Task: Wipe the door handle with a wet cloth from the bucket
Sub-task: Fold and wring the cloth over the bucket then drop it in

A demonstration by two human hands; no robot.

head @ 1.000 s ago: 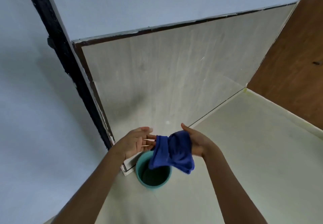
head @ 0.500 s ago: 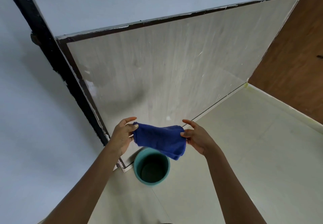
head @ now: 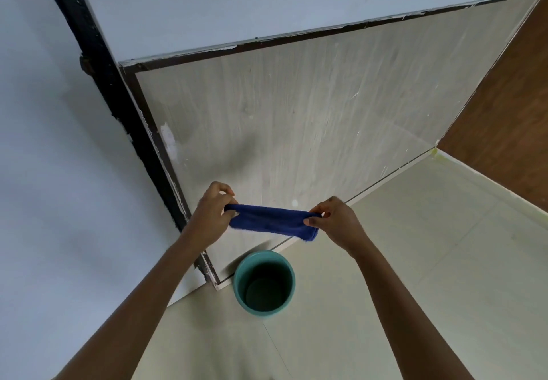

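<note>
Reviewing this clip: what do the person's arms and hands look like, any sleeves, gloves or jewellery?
Both forearms are bare as far as the frame shows; no sleeves are visible. The left hand and right hand wear no gloves, and no rings, watch or bracelets show.

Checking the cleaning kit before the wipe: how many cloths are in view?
1. The blue cloth is stretched between the left hand and right hand, above the green bucket. Another could lie unseen in the bucket's dark bottom.

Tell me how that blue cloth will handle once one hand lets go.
Probably floppy: the blue cloth keeps a band shape only because the left hand and right hand stretch it. Released, it would likely droop toward the teal bucket. Looks light; wetness can't be judged.
</note>
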